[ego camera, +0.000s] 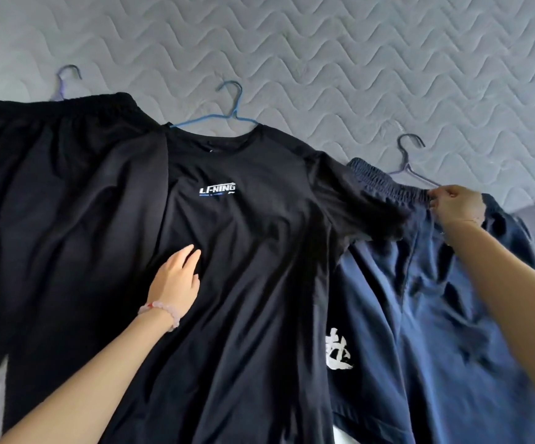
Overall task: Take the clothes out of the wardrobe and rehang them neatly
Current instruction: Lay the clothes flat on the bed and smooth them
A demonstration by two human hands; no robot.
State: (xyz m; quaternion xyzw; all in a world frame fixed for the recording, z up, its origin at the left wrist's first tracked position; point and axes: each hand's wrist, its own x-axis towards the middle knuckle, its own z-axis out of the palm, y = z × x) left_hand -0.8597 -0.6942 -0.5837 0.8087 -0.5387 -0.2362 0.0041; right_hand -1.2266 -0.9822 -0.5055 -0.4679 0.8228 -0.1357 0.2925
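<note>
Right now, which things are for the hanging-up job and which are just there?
For the job: black T-shirt, blue hanger, black shorts, navy shorts, purple hanger, left hand, right hand.

Just there: quilted grey mattress, pink bracelet.

The black T-shirt carries the brand name "LI-NING" printed in white capital letters across its chest, set on a slant. A thin blue line runs under the left part of the word; any small print along that line is too fine to read. The navy shorts bear a large white brush-style Chinese character near the lower left leg edge; part of it is covered by the T-shirt's hem, so it cannot be read with certainty.
</note>
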